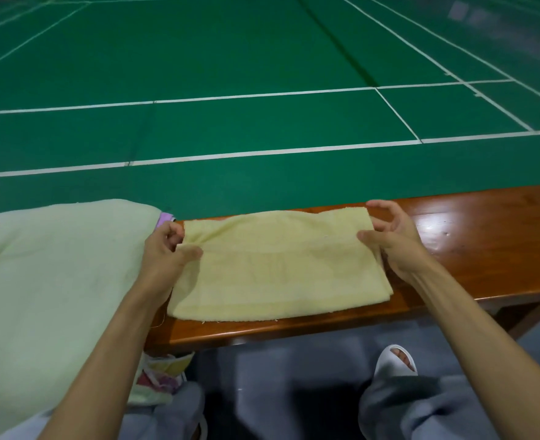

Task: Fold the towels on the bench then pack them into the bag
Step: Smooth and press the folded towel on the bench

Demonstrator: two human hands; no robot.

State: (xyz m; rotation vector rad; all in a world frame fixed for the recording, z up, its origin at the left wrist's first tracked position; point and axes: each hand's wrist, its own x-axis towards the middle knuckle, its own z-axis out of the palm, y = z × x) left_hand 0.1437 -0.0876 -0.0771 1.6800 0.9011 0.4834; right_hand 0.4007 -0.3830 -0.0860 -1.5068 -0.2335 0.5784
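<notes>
A folded yellow towel (278, 268) lies flat on the wooden bench (472, 236), reaching its near edge. The left hand (164, 252) pinches the towel's left edge, thumb on top and fingers curled beneath a fold. The right hand (395, 239) pinches the right edge, with its fingertips partly hidden. On the left a pale green towel (56, 274) covers the bench and hides most of a purple item (166, 217). Patterned fabric (160, 376) shows beneath the bench, but what it is cannot be made out.
</notes>
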